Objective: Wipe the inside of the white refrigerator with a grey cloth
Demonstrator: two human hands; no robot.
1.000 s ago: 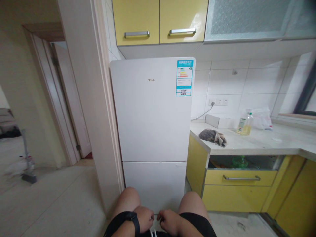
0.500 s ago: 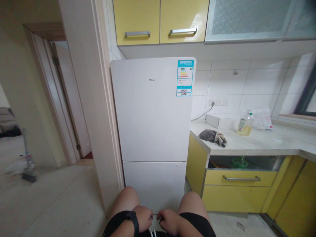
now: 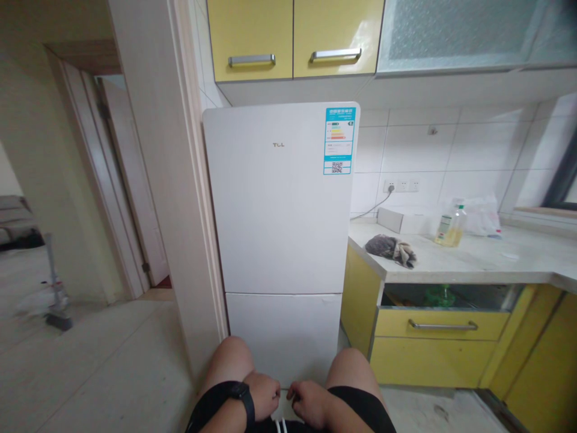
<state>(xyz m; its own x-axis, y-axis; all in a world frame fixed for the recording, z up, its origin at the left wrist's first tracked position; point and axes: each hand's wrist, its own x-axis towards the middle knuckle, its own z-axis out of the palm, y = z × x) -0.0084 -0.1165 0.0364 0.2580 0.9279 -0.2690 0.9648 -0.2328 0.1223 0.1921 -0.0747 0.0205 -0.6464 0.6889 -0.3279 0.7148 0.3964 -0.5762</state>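
My left hand (image 3: 265, 394), with a black watch (image 3: 242, 396) on its wrist, rests by my left thigh, its fingers curled in. Opposite it, my right hand (image 3: 310, 402) lies near my right thigh, fingers bent into a loose fist. A small gap separates the two hands, and no object shows in either one. Just beyond my knees stands a white two-door fridge (image 3: 279, 222), both doors closed, with a blue-edged energy label (image 3: 338, 141) at its upper right. Neither hand touches it. White drawstrings (image 3: 281, 426) hang between my wrists.
Right of the fridge, a counter (image 3: 487, 264) holds a crumpled rag (image 3: 391, 249), a bottle of yellow liquid (image 3: 449, 227) and a white plastic bag (image 3: 482, 216). Yellow cabinets (image 3: 338, 33) hang overhead. A door frame (image 3: 166, 180) borders the fridge's left; a broom (image 3: 58, 319) stands farther left.
The view has shifted very slightly, so the room appears a little farther right and higher. My hands keep the same pose.
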